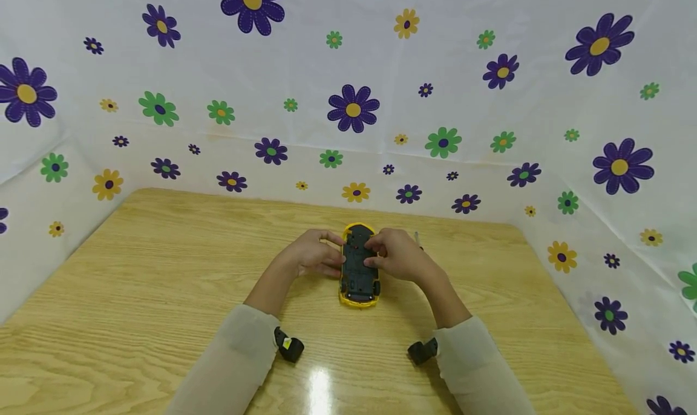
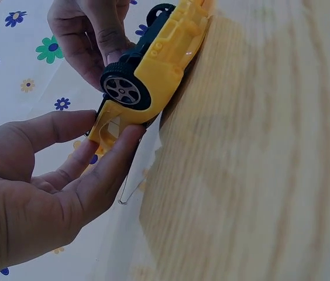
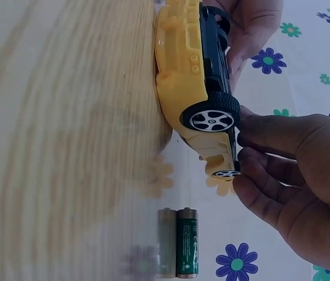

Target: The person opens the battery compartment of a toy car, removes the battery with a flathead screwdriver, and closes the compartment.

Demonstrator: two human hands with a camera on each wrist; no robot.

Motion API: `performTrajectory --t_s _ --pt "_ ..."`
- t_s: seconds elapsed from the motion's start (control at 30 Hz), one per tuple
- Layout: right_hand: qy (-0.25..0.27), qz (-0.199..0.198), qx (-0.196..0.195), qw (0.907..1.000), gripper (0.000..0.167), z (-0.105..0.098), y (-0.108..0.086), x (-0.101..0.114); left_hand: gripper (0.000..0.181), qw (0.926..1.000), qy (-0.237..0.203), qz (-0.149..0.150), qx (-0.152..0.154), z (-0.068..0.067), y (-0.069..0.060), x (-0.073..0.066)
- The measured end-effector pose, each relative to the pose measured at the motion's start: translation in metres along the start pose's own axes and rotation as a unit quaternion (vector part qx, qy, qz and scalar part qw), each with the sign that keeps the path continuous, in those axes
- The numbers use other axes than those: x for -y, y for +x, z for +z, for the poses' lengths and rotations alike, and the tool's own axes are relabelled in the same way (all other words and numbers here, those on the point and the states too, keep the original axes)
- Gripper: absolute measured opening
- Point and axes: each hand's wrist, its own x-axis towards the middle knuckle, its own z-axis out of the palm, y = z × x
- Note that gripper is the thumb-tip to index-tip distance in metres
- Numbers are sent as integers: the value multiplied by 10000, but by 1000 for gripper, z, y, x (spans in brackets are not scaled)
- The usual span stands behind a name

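Note:
A yellow toy car (image 1: 359, 267) lies upside down on the table, its black underside facing up and its wheels showing in both wrist views. My left hand (image 1: 316, 253) holds the car's side; in the left wrist view, thumb and fingers pinch its yellow edge beside a wheel (image 2: 122, 89). From the other side my right hand (image 1: 400, 254) reaches over the car, with bent fingertips touching the black underside. Whether those fingertips pinch a small part is hidden. A green battery (image 3: 187, 243) lies on the table near the right hand in the right wrist view.
Behind the right hand, a small thin light object (image 1: 417, 238) is mostly hidden. A pale wood-grain table (image 1: 179, 270) with a glossy surface runs back to a flower-print cloth (image 1: 305, 76) that hangs behind and at the sides. Black wrist cameras (image 1: 290, 346) are strapped at both sleeves.

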Motion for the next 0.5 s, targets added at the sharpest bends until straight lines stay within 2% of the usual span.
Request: performTrajectory --t_s 0.3,0.5 --pt "127 -231 77 9996 31 5 2 9 43 10000 -23 -29 -24 2 -1 -1" --pt "31 -266 102 9996 32 9 5 14 42 10000 24 -20 -21 2 -1 -1"
